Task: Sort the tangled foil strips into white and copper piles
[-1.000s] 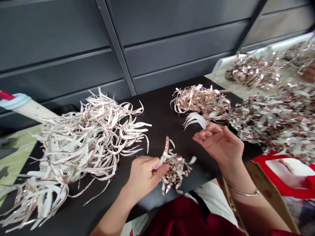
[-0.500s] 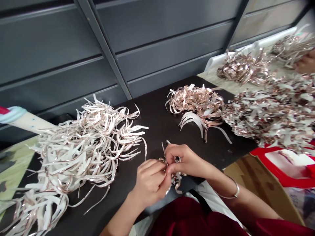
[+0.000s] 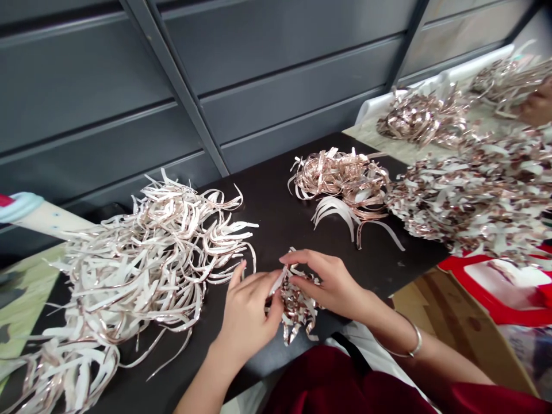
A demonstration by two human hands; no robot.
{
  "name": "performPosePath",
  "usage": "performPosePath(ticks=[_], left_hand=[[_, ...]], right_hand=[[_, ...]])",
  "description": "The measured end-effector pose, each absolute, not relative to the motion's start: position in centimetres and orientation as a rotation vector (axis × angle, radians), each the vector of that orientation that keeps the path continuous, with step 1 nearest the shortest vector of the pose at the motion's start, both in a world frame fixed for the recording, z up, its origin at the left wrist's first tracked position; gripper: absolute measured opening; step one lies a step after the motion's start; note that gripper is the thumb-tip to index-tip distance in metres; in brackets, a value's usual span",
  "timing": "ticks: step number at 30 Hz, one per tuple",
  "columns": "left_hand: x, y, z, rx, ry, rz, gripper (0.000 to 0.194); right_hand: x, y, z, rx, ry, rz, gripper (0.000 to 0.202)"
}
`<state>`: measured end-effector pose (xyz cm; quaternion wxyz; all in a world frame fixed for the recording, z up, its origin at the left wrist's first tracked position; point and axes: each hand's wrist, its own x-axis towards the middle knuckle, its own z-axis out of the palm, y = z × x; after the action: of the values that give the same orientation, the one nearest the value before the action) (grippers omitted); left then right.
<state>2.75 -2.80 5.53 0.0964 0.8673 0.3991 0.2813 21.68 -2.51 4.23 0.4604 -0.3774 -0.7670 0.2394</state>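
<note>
My left hand (image 3: 252, 313) pinches a pale foil strip (image 3: 279, 280) between thumb and fingers, little finger raised. Facing it, my right hand (image 3: 330, 282) has its thumb and index finger apart, with the index fingertip near the strip's upper end. Between and below both hands lies a small bunch of curled rose-gold and white foil strips (image 3: 297, 305) on the black tabletop (image 3: 276, 210). The other fingers of my right hand are partly hidden.
A big heap of white and rose-gold strips (image 3: 142, 264) covers the left side. Beyond my right hand lies a rose-gold bundle (image 3: 340, 175), beside a thick foil garland (image 3: 478, 195). Another person's hand (image 3: 537, 106) is at far right. A grey panelled wall (image 3: 280, 75) stands behind.
My hands were close together, pinching over the bunch. They have since moved apart, my left hand slightly left, and the right fingers have spread, showing more of the curled strips.
</note>
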Motion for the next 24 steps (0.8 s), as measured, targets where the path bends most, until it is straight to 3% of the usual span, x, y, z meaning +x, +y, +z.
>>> performPosePath(ticks=[3,7,24], left_hand=[[2.9,-2.8,5.3,2.520,1.349,0.670,0.028],[3.2,-3.0,5.2,2.272,1.536,0.567,0.018],[3.3,-1.5,3.6,1.608,1.175,0.704,0.021]], right_hand=[[20.8,-2.8,3.8,-0.985,-1.911,0.392,0.021],[20.1,-2.8,3.4,-0.956,-1.877,0.205,0.017],[21.3,-2.3,3.0,-0.886,-2.051,0.596,0.034]])
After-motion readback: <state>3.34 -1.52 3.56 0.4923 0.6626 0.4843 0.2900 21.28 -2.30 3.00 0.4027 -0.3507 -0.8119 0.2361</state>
